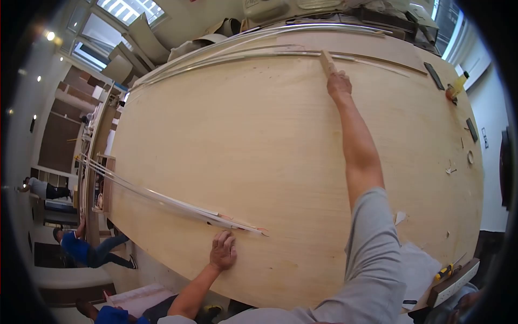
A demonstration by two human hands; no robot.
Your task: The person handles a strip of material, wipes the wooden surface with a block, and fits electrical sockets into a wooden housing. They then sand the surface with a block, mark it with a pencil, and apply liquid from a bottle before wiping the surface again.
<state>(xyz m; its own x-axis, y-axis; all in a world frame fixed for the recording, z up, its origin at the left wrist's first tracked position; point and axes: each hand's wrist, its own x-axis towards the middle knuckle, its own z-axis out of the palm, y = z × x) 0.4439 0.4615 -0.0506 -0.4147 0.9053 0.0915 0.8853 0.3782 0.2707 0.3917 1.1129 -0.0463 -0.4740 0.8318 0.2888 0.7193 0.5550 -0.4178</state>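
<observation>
My right hand (pixel 339 85) reaches to the far side of a large pale wooden board (pixel 237 124), closed round a short wooden block (pixel 327 62). The block's far end meets the long thin strips (pixel 243 55) lying along that side. Nearer to me, my left hand (pixel 223 251) rests on the board with loosely bent fingers, slightly apart. Its fingertips are right beside the near bundle of long whitish strips (pixel 183 204), which has thin reddish wires at its end.
On the right lie a yellow-topped bottle (pixel 459 83), dark flat blocks (pixel 434 75), a tape roll (pixel 470 157) and a yellow-handled screwdriver (pixel 444 271). A power strip (pixel 453 283) sits at the near right corner. People in blue (pixel 78 248) are on the left.
</observation>
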